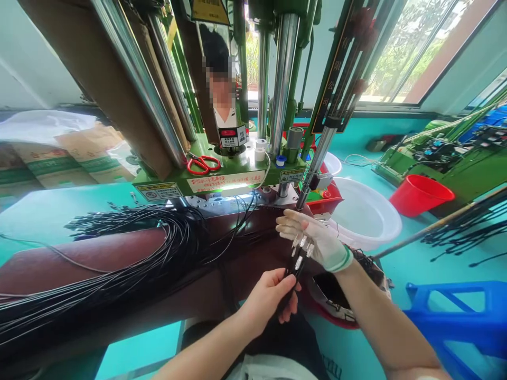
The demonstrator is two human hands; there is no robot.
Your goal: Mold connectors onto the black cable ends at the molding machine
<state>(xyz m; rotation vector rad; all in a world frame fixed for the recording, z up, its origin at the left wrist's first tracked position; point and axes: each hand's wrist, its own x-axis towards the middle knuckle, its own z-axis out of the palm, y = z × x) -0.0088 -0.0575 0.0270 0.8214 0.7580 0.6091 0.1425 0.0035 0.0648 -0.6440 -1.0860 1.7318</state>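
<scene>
My left hand (pixel 271 298) is bare and pinched around a small bunch of black cables with silver plug ends (pixel 300 252). My right hand (pixel 312 237), in a white glove with a green cuff, lies flat with its fingers stretched out under the plug tips. A thick bundle of black cables (pixel 130 264) lies draped over a brown padded rest (pixel 83 258) to the left. Behind stands a green press machine (pixel 222 179) with chrome columns.
Red scissors (pixel 203 164) and small cups sit on the machine ledge. A white basin (pixel 364 214) and a red bucket (pixel 420 194) stand on the right, a blue stool (pixel 459 322) at lower right. A person sits behind the machine.
</scene>
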